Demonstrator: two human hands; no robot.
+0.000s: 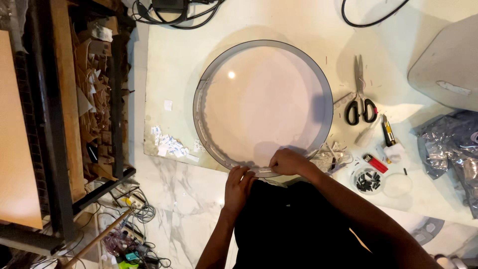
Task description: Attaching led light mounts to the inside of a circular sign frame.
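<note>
The left hand and right hand, nearest the camera above a dark lap, both pinched a pale strip against the near rim of a big grey ring. The ring lay flat at the near edge of the table, its near arc hanging slightly past that edge. The left fingers were curled over the strip from below; the right fingertips pressed it from the inner side.

The strip looked thin, soft and probably sticky, so it likely had to be gripped by its edges. The ring seemed light but wide and thin-walled, liable to flex or slide if pushed; its rim was the safest hold.

Just right of the hands lay a heap of scraps, then a red lighter and a small dish. Scissors sat farther back. Paper bits crowded the near left corner. Free room lay inside the ring and behind it.
</note>
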